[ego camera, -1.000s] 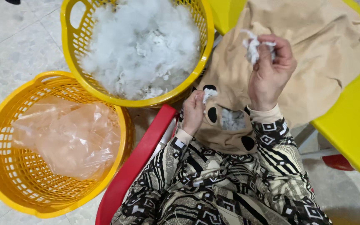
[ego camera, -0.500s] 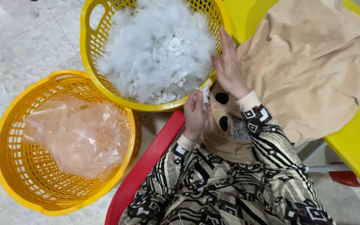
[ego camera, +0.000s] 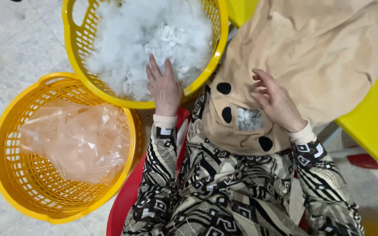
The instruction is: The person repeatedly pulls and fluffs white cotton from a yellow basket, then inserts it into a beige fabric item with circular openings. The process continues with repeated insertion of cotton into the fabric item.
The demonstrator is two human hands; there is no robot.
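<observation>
My left hand (ego camera: 165, 87) lies flat with fingers apart on the white fibre stuffing (ego camera: 141, 35) that fills a yellow plastic basket (ego camera: 217, 52). My right hand (ego camera: 276, 102) rests, fingers loosely curled and holding nothing, on a tan fabric toy skin (ego camera: 324, 52) with black spots that is draped over my lap. Just left of that hand, an opening in the skin (ego camera: 249, 119) shows white stuffing inside. Both arms wear black-and-cream patterned sleeves.
A second yellow basket (ego camera: 5, 131) at the lower left holds a crumpled clear plastic bag (ego camera: 79, 140). A yellow table (ego camera: 372, 118) runs along the right. I sit on a red chair (ego camera: 125, 196) over a pale tiled floor (ego camera: 14, 39).
A second ago my right hand held a tuft of stuffing up over the tan skin; now it rests empty on it. My left hand has moved from the toy's opening into the basket of stuffing.
</observation>
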